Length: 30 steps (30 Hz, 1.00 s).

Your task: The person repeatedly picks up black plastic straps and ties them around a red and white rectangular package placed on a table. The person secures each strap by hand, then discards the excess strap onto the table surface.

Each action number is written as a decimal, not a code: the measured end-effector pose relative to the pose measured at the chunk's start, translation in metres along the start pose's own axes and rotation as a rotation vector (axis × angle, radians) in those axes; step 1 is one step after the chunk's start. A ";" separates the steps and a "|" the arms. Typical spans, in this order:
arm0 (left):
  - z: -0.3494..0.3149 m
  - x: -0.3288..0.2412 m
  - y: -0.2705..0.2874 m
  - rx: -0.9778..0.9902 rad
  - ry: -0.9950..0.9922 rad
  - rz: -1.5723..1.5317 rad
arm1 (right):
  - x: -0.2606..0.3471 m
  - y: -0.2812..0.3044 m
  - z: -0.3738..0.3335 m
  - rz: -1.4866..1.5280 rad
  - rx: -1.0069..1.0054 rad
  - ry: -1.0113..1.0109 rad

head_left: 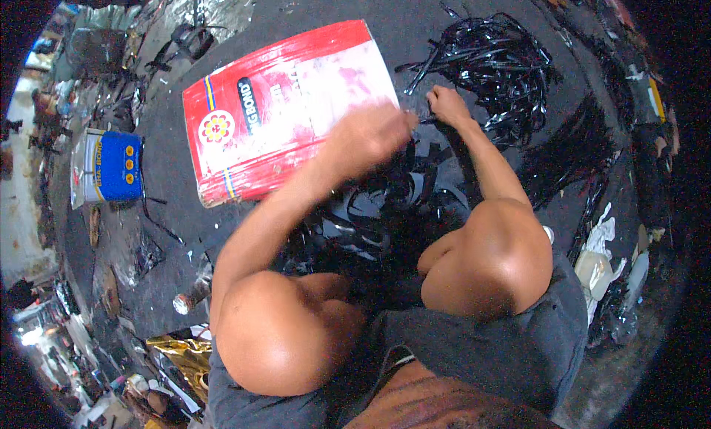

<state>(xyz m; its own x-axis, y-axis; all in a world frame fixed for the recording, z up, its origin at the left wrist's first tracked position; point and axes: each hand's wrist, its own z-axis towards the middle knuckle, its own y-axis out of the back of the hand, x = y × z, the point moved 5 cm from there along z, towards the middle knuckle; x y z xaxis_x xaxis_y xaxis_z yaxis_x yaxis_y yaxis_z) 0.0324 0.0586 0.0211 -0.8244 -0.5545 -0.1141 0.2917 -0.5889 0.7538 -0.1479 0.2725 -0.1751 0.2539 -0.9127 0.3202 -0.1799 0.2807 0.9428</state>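
Observation:
My left hand (374, 138) is closed, fingertips pinched together, over the right edge of a flat red and white printed panel (318, 96). It looks slightly blurred, and whatever it pinches is too small to make out. A short way to its right, my right hand (448, 107) is curled closed just below a tangled heap of shiny black strips (496, 62). Its fingers hide what they grip, if anything. More loose black strips (355, 214) lie in the space between my bent knees, under the left forearm.
A blue and white tin (118, 166) stands at the left. A dark rod with a bright metal end (183, 304) lies by my left knee, near crumpled gold foil (185, 359). Fine black strands (570, 148) spread at the right, above white scraps (598, 259). Clutter lines the left edge.

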 end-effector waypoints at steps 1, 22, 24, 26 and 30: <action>-0.002 -0.026 -0.007 0.007 -0.021 -0.079 | 0.002 0.019 0.007 0.110 -0.034 0.007; 0.033 -0.046 0.127 0.045 0.547 -0.796 | 0.222 0.184 -0.169 1.490 1.029 0.375; 0.029 -0.047 0.134 -0.052 0.596 -0.739 | 0.219 0.198 -0.158 1.111 0.882 0.455; 0.020 -0.045 0.127 -0.152 0.828 -0.854 | 0.211 0.220 -0.149 1.000 0.628 0.543; -0.016 -0.055 0.092 0.110 1.058 -1.409 | 0.177 0.269 -0.138 1.438 0.132 0.490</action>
<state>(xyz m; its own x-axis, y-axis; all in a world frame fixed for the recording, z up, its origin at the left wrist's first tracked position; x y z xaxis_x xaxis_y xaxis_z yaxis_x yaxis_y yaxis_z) 0.1124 0.0253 0.0863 0.2542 0.1592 -0.9540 -0.3667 -0.8969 -0.2473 -0.0198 0.2274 0.1485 0.0700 0.2953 0.9528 -0.6155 0.7644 -0.1917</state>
